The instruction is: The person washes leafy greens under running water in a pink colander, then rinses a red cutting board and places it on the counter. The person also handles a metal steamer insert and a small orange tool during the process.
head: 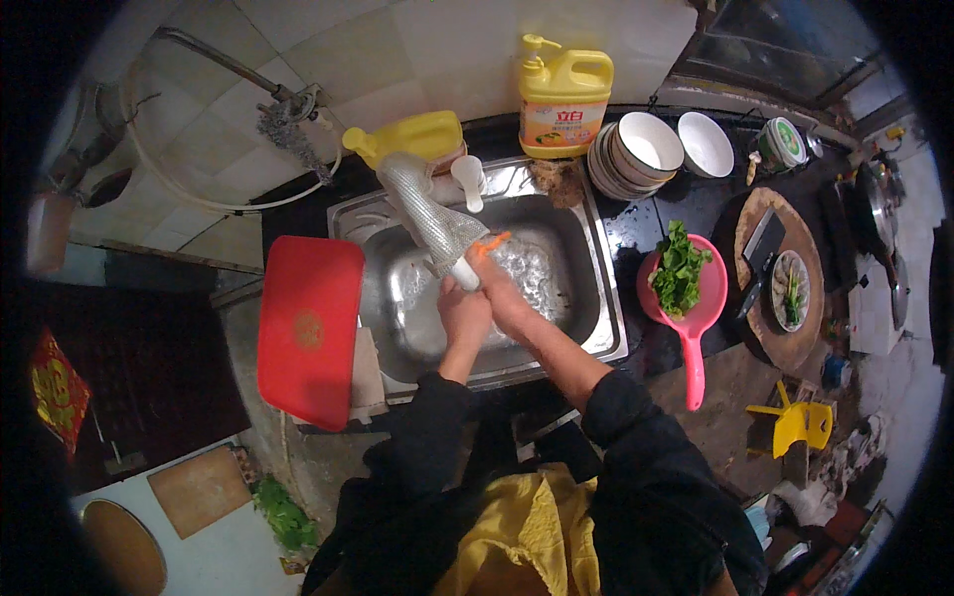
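Note:
Over the stainless steel sink (369, 290), both hands meet at the white spout (466, 274) of a tap wrapped in silvery mesh (428, 212). My right hand (493, 281) reaches across from the right; a slender orange item (493, 243), possibly carrot, shows at its fingers. My left hand (463, 311) is beside and partly behind it, just below the spout. Its fingers are mostly hidden, so what it holds cannot be told. Water moves in the right part of the basin.
A red tray (309, 335) lies left of the sink. To the right are stacked bowls (633, 160), a pink strainer (704, 320) with leafy greens (678, 272), and a round chopping board (794, 346) bearing a cleaver (764, 238) and a plate of food. Yellow detergent bottles (565, 93) stand behind.

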The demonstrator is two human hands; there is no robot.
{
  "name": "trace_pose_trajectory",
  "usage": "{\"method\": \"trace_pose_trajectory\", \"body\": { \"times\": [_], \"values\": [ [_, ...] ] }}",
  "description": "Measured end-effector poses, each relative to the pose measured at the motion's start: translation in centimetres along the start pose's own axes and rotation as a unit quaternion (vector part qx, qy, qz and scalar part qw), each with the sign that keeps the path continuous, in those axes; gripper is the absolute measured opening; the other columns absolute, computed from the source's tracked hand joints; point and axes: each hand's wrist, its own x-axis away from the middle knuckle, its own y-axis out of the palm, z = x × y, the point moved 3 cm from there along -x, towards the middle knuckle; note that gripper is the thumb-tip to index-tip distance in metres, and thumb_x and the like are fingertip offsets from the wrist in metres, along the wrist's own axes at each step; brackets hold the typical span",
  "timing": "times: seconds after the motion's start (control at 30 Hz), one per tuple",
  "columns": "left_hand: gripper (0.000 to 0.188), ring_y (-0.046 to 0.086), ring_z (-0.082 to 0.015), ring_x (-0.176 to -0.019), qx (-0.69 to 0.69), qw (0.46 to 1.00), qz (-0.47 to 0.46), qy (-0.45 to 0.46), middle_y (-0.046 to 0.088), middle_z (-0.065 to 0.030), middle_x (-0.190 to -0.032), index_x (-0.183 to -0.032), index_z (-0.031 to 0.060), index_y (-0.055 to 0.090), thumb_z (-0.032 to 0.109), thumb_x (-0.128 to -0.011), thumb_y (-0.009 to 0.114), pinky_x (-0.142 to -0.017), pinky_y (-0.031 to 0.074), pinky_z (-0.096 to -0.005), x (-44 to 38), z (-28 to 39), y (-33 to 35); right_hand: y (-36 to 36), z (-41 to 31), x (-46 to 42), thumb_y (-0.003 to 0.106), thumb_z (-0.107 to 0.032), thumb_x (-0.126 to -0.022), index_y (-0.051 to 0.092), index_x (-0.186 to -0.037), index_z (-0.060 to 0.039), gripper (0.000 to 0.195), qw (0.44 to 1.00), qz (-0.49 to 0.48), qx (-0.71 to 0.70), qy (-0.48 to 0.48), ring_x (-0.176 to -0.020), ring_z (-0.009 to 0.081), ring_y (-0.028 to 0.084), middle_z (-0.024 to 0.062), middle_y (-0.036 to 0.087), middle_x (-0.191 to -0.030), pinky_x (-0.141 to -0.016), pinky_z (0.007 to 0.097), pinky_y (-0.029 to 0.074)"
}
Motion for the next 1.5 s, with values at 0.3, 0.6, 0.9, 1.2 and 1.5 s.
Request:
{"method": "trace_pose_trajectory", "body": {
  "times": [0.3, 0.6, 0.9, 1.2, 1.5],
  "values": [
    [0.040, 0.064, -0.0380, -0.082, -0.305, 0.919, -0.017, 0.249, 0.066, -0.0212, -0.089, -0.128, 0.0125, 0.046, 0.022, -0.090, 0.055, -0.071, 0.050, -0.0482, 3.6, 3.4, -0.6, -6.8, 3.7, -2.8, 0.033, -0.049, -0.100, 0.049, -0.099, -0.0048, 0.047, 0.912, 0.004, -0.395, 0.114, -0.088, 0.0317, 0.061, 0.0142, 0.059, -0.086, -0.083, 0.0459, 0.052],
    [0.024, 0.061, -0.0154, -0.057, 0.120, 0.991, 0.032, 0.048, 0.065, -0.0102, -0.079, -0.110, 0.0047, 0.056, 0.018, -0.090, 0.054, -0.047, 0.047, -0.0311, -0.3, -1.5, -1.2, -0.2, -0.1, 1.5, 0.039, -0.032, -0.100, 0.049, -0.121, -0.0067, 0.034, 0.985, 0.054, -0.162, 0.019, -0.096, 0.0231, 0.060, 0.0110, 0.060, -0.109, -0.084, 0.0378, 0.051],
    [0.039, 0.058, -0.0114, -0.075, -0.139, 0.937, -0.117, 0.299, 0.064, -0.0071, -0.099, -0.124, 0.0021, 0.055, 0.006, -0.085, 0.060, -0.058, 0.048, -0.0258, 2.3, 1.2, -0.2, -5.9, 2.7, -2.3, 0.034, -0.040, -0.101, 0.043, -0.133, -0.0058, 0.048, 0.966, 0.099, -0.184, 0.154, -0.088, 0.0265, 0.062, 0.0145, 0.063, -0.096, -0.077, 0.0399, 0.054],
    [0.018, 0.064, -0.0204, -0.074, 0.089, 0.996, -0.012, 0.011, 0.067, -0.0110, -0.082, -0.100, 0.0029, 0.068, 0.013, -0.086, 0.062, -0.064, 0.048, -0.0316, 0.6, 1.0, -2.7, 0.1, 0.1, 1.4, 0.045, -0.044, -0.095, 0.060, -0.105, -0.0032, 0.044, 0.993, 0.026, -0.046, 0.102, -0.056, 0.0166, 0.057, 0.0049, 0.057, -0.067, -0.050, 0.0301, 0.050],
    [0.033, 0.059, -0.0384, -0.096, -0.283, 0.941, -0.017, 0.184, 0.063, -0.0168, -0.103, -0.119, 0.0095, 0.057, 0.011, -0.086, 0.057, -0.079, 0.048, -0.0472, 2.1, 1.4, -3.3, -1.6, -1.5, 0.6, 0.054, -0.016, -0.089, 0.048, -0.112, -0.0068, 0.025, 0.996, 0.085, 0.035, -0.012, -0.070, 0.0173, 0.058, 0.0051, 0.053, -0.081, -0.054, 0.0317, 0.050]
  ]
}}
